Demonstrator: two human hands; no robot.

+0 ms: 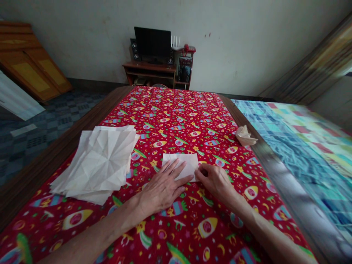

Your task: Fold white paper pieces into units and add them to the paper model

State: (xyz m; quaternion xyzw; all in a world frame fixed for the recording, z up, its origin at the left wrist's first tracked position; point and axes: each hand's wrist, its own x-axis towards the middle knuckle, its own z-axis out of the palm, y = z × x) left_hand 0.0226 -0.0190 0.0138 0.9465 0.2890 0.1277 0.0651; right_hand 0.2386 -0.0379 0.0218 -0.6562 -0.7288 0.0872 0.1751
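We have a small white paper (189, 160) near the middle of the frame, flat on the red cloth (176, 124) with its rocket and star print. Our left hand (165, 189) lies palm down over the paper's lower left part, fingers spread and extended, pressing on it rather than grasping it. Our right hand (217, 179) is at the paper's right edge, its fingers curled and the thumb and forefinger drawn close together at the lower right corner; we cannot tell whether they pinch the edge or only press on it.

Left of centre we see a loose stack of creased sheets (107, 161), the top one marked with folds radiating from its middle. Right of centre, near the cloth's edge, sits a folded paper piece (245, 136) with pointed tips. At the top of the frame a black monitor (153, 42) stands on a brown desk (150, 68).
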